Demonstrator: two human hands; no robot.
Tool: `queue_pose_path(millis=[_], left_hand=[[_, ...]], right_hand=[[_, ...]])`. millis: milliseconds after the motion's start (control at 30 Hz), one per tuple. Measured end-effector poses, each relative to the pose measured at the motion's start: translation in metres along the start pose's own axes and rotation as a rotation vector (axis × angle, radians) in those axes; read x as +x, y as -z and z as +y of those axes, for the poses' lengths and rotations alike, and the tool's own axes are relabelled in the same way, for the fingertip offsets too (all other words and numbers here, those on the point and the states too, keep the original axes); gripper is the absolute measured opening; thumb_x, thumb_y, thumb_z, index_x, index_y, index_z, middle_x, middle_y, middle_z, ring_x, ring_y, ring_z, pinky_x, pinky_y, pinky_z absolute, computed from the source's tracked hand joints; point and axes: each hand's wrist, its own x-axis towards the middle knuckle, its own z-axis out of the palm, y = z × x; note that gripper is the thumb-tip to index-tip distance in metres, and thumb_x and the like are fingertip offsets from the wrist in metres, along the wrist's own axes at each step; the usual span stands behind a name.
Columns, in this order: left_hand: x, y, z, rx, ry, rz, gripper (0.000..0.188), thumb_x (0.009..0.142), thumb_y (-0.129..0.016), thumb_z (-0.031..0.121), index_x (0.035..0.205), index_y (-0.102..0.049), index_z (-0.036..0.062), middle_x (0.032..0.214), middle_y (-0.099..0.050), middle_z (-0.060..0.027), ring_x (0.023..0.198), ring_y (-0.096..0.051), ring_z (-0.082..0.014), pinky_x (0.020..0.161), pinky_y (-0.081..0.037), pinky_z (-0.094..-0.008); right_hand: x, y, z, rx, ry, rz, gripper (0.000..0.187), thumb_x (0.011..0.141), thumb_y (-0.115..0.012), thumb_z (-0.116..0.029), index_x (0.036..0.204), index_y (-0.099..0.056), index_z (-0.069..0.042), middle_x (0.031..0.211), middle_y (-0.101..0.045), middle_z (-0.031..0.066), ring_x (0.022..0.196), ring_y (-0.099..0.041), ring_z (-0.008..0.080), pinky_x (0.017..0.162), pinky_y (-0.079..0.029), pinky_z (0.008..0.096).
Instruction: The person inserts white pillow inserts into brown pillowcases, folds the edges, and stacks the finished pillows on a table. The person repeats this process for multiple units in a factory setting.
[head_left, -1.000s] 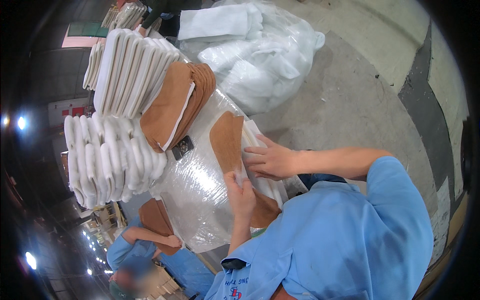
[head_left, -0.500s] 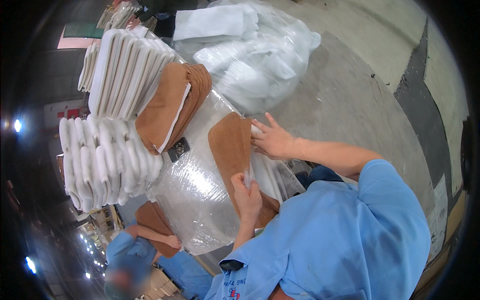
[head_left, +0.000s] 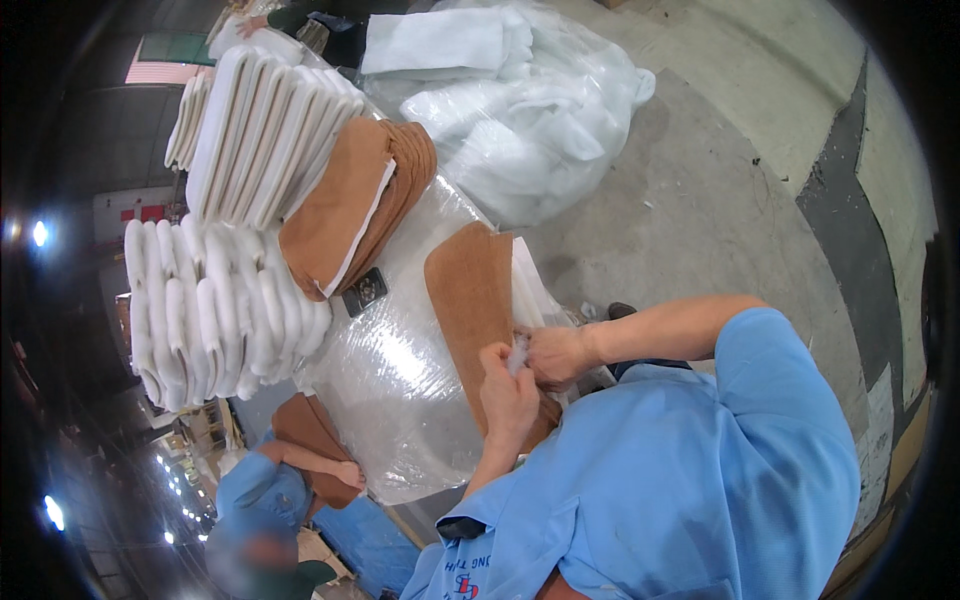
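A brown fabric cushion cover (head_left: 470,290) lies lengthwise on the plastic-wrapped table, with a white padded panel (head_left: 530,275) along its right side. Over the cover's near part, my left hand (head_left: 508,395) is closed in a pinch on a tuft of white wadding (head_left: 518,355). My right hand (head_left: 560,356) is right beside it at the white edge, fingers curled in. What those fingers grip is hidden.
Stacked brown covers (head_left: 350,205) lie beyond a small black device (head_left: 364,292) on the plastic-wrapped table (head_left: 400,400). White cushion pads (head_left: 215,310) are piled left. A bag of white wadding (head_left: 530,130) bulges at the far side. A co-worker (head_left: 265,490) handles another brown piece lower left.
My right hand has left the far end of the white edge, where it lay spread, and come back close to my left hand. Its fingers have curled. My left hand still pinches the white wadding.
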Motion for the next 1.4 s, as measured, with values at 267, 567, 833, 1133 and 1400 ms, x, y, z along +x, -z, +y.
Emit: queue_pose_path(millis=[267,567,833,1133,1400], left_hand=[[0.000,0.003,0.000,-0.190,0.034,0.043,0.031,0.093,-0.055,0.001,0.123,-0.047,-0.0011,0.105,-0.056,-0.0145,0.094,-0.061,-0.0267,0.086,-0.051,-0.0386],[0.002,0.002,0.009,-0.195,0.063,0.008,0.030,0.090,-0.054,-0.002,0.120,-0.046,-0.0024,0.107,-0.051,-0.0130,0.098,-0.055,-0.0203,0.089,-0.048,-0.0354],[0.000,0.001,0.005,-0.327,0.103,0.029,0.030,0.090,-0.056,-0.003,0.119,-0.048,-0.0011,0.107,-0.050,-0.0106,0.100,-0.053,-0.0186,0.092,-0.047,-0.0338],[0.006,-0.006,-0.014,-0.228,0.012,0.072,0.033,0.094,-0.059,0.004,0.125,-0.049,0.0021,0.103,-0.060,-0.0166,0.091,-0.064,-0.0285,0.084,-0.052,-0.0395],[0.006,-0.009,-0.021,-0.208,0.014,0.048,0.034,0.095,-0.058,0.006,0.127,-0.049,0.0032,0.104,-0.063,-0.0184,0.091,-0.066,-0.0316,0.084,-0.052,-0.0425]], right_hand=[[-0.044,-0.022,-0.011,0.096,0.263,0.229,0.027,0.085,-0.070,-0.029,0.103,-0.077,-0.010,0.127,-0.070,0.0106,0.148,-0.046,0.0334,0.132,-0.011,0.0660],[-0.022,-0.001,-0.013,0.005,0.076,0.096,0.023,0.082,-0.073,-0.028,0.096,-0.078,-0.012,0.111,-0.073,0.0044,0.145,-0.049,0.0312,0.132,-0.008,0.0677],[-0.047,-0.026,-0.025,0.215,0.081,0.312,0.020,0.086,-0.069,-0.027,0.093,-0.077,-0.010,0.110,-0.075,0.0016,0.143,-0.053,0.0322,0.130,-0.010,0.0715],[-0.089,-0.013,-0.033,0.166,0.067,0.335,0.017,0.089,-0.067,-0.025,0.099,-0.075,-0.013,0.113,-0.074,-0.0015,0.133,-0.055,0.0298,0.126,-0.024,0.0668],[-0.162,-0.012,0.005,0.176,-0.336,0.245,0.011,0.084,-0.069,-0.010,0.094,-0.066,-0.011,0.105,-0.070,0.0062,0.119,-0.060,0.0304,0.108,-0.044,0.0498]])
